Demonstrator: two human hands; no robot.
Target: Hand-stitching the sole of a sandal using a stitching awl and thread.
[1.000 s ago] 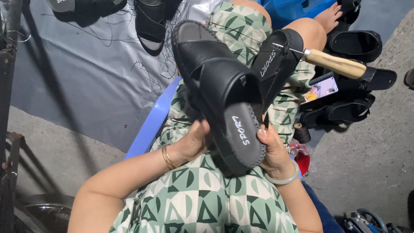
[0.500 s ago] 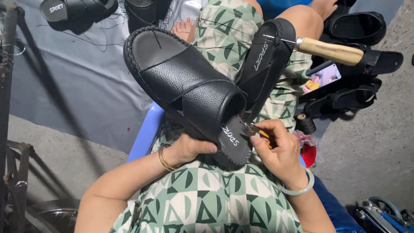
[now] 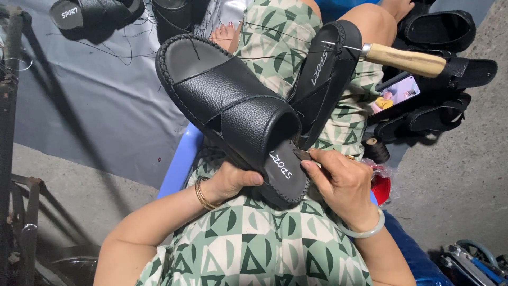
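A black leather slide sandal [image 3: 233, 114] with a stitched edge lies across my lap, toe pointing to the upper left. My left hand [image 3: 230, 180] grips it from beneath at the heel, thumb on the insole edge. My right hand [image 3: 338, 182] pinches something small and dark at the heel's right rim; what it is cannot be told. A second black sandal [image 3: 323, 79] rests on my right thigh, with a wooden-handled awl [image 3: 405, 59] stuck into its side.
I sit on a blue stool [image 3: 182, 159] over a grey plastic sheet [image 3: 90, 106]. More black sandals lie at the top left [image 3: 95, 11] and right [image 3: 444, 32]. A phone [image 3: 397, 95], a thread spool [image 3: 377, 151] and a red lid [image 3: 380, 186] sit at my right.
The sandal has swung from upright to lying flatter, toe toward the upper left. My right hand came off the heel's underside and now pinches at its right rim.
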